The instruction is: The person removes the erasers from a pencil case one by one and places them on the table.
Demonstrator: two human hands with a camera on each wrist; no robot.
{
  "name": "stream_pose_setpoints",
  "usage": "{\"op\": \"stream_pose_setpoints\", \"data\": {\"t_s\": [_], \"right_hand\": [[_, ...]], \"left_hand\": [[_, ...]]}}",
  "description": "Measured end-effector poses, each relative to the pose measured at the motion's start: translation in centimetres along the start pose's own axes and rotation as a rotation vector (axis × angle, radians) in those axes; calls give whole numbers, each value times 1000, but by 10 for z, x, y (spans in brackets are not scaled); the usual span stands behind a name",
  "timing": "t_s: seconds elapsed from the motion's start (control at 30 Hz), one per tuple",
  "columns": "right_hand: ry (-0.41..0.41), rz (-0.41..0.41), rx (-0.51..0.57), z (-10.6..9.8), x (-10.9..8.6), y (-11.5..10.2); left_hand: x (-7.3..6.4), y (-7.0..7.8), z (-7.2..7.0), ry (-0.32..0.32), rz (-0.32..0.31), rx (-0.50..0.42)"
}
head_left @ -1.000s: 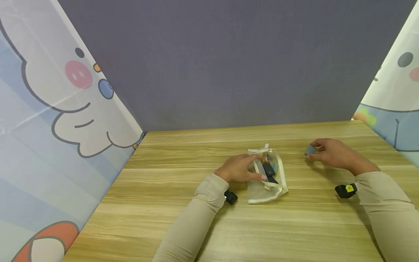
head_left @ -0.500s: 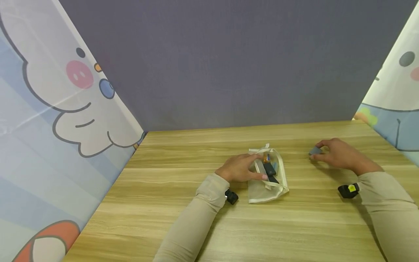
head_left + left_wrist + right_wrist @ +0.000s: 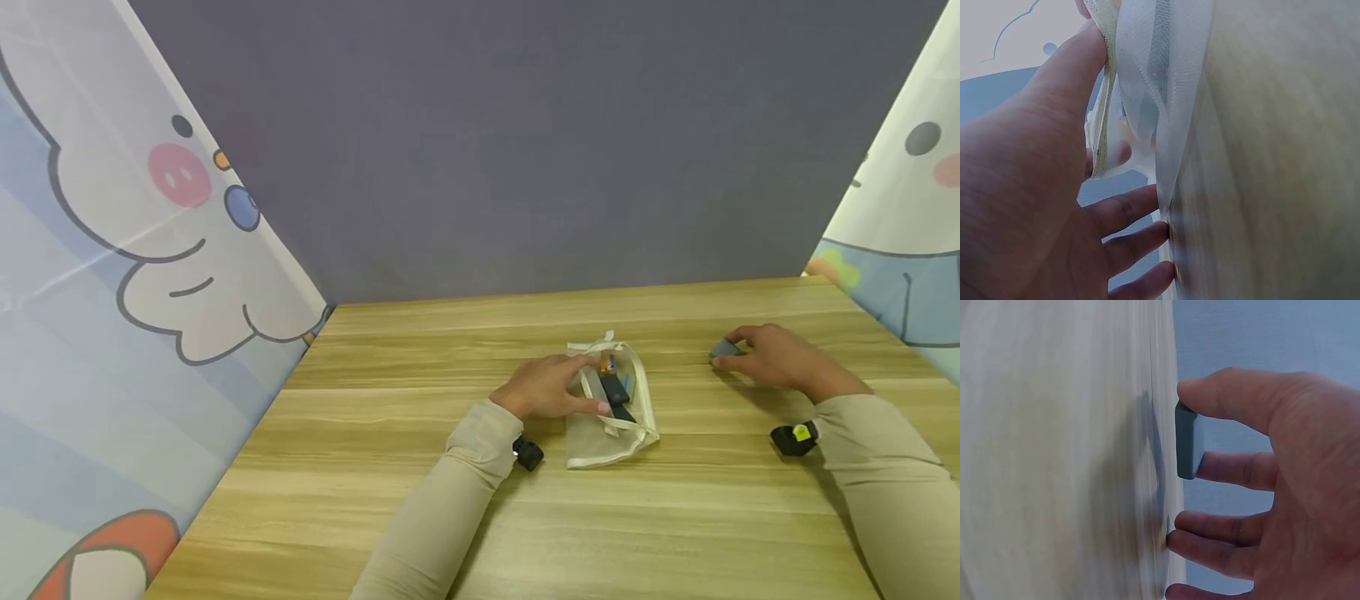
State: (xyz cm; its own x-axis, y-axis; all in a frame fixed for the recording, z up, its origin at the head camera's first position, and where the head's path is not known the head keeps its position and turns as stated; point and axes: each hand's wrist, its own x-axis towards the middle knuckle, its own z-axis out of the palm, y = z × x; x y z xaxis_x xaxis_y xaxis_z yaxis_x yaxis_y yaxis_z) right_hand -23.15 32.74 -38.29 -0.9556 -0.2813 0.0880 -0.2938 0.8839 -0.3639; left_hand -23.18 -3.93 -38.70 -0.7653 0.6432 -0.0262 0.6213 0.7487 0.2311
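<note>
My left hand (image 3: 547, 386) holds the open mouth of a white mesh zip pouch (image 3: 600, 446) lying on the table, thumb and index finger at its rim. In the left wrist view the thumb lies along the zip edge of the pouch (image 3: 1175, 125), and the other fingertips reach down to the table. Dark block-shaped items (image 3: 615, 389) and a small orange item (image 3: 607, 364) show inside the pouch. To the right, my right hand (image 3: 772, 358) pinches a small grey-blue rectangular block (image 3: 1188, 440) between thumb and index finger, close over the table. Its other fingers are spread below.
The wooden table (image 3: 375, 450) runs back to a grey upright panel (image 3: 555, 150). Cartoon-printed sheets stand at the left (image 3: 90, 333) and right (image 3: 900, 208). A black wrist camera (image 3: 793, 439) sits under the right cuff, another wrist camera (image 3: 528, 453) under the left.
My right hand has shifted slightly right with the block, mostly in the first half second. My left hand and the pouch have stayed in place.
</note>
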Motion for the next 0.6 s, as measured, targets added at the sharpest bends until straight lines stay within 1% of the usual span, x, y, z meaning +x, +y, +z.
{"op": "stream_pose_setpoints", "data": {"t_s": [0.23,0.43,0.6], "right_hand": [[-20,26,6,0,-2,-1],[-32,29,1,0,-3,1],[-44,35,-8,-1,-3,2]], "left_hand": [[-1,-1,1,-3,8,-11],[-3,0,0,-5,-3,-4],[-3,0,-1,2,1,1]]}}
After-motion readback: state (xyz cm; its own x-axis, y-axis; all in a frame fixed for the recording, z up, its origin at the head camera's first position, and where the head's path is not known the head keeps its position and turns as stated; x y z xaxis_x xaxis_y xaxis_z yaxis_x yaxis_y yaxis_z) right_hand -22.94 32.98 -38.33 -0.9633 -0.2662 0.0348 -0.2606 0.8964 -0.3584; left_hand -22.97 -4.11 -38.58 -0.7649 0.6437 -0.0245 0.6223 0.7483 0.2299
